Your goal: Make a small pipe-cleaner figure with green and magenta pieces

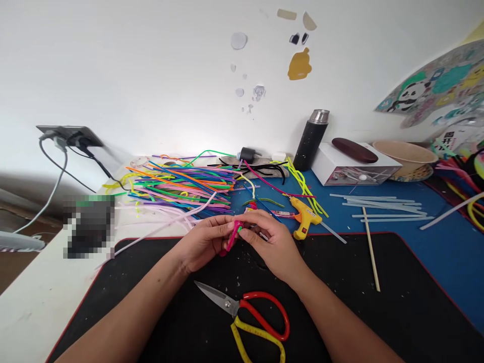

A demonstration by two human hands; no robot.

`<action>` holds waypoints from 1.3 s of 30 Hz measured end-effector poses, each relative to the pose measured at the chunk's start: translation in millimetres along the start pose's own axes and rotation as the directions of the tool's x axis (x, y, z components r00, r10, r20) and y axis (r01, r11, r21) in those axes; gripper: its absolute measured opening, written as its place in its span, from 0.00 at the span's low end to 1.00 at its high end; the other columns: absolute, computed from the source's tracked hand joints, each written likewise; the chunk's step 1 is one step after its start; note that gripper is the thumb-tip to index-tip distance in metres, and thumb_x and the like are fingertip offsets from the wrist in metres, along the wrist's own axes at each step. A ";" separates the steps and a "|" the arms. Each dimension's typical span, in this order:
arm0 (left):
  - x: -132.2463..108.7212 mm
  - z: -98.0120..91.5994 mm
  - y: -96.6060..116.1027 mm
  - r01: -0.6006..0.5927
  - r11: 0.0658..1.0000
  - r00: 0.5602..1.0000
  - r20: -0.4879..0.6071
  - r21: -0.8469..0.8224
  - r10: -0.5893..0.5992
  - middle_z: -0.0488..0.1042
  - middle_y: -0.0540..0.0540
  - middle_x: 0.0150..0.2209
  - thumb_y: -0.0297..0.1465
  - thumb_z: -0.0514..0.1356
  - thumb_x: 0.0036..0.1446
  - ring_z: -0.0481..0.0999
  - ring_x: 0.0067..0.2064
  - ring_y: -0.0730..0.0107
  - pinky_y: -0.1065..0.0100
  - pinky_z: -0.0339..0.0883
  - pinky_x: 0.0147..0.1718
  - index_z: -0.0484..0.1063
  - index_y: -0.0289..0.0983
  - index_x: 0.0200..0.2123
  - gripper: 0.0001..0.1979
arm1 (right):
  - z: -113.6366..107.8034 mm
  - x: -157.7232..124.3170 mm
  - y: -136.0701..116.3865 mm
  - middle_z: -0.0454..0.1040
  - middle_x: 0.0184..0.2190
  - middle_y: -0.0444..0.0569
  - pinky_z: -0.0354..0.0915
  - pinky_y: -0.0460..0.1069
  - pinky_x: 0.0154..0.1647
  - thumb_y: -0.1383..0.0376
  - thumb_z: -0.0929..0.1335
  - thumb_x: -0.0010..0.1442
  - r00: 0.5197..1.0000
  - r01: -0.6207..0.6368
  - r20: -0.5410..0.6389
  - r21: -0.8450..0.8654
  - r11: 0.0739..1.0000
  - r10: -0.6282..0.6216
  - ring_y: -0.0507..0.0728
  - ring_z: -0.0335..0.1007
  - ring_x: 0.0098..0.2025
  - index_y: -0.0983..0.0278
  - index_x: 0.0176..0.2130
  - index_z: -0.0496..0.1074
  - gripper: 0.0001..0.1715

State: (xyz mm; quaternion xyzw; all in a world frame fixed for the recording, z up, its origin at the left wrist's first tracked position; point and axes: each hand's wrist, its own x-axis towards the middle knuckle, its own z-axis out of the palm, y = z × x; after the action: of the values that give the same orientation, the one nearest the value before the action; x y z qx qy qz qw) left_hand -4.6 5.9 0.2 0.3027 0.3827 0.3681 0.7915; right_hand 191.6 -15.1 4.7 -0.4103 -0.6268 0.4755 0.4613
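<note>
The left hand [206,243] and right hand [273,245] pinch a pink pipe cleaner [233,237] above the black mat [378,312] on the tabletop [434,252]. Scissors [251,312] lie nearer. A colourful pile [181,189] and a glue gun [304,217] sit below the white wall [151,60].

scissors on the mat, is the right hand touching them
Apart. The head view shows the scissors lying on the black mat, bare mat between them and the right hand, which pinches a pink pipe cleaner.

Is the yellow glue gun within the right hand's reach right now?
Probably yes: the glue gun lies just beyond the right hand with nothing bulky between them, but that hand is pinching the pink pipe cleaner and would need to let go.
</note>
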 end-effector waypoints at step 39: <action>-8.8 10.8 8.8 -0.288 0.857 0.951 0.021 0.427 0.310 0.77 0.49 0.32 0.45 0.74 0.55 0.76 0.33 0.69 0.70 0.69 0.30 0.76 0.37 0.36 0.19 | 1.3 3.1 3.6 0.79 0.31 0.46 0.73 0.51 0.36 0.56 0.75 0.61 0.978 -0.183 -0.073 0.145 0.972 0.195 0.56 0.76 0.31 0.61 0.39 0.78 0.12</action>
State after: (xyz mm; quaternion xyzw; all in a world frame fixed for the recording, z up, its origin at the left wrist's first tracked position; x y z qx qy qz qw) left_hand -2.6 1.4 15.9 0.5145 0.4210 0.4014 0.6300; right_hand 189.8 -11.6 1.6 -0.4556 -0.5299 0.5412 0.4678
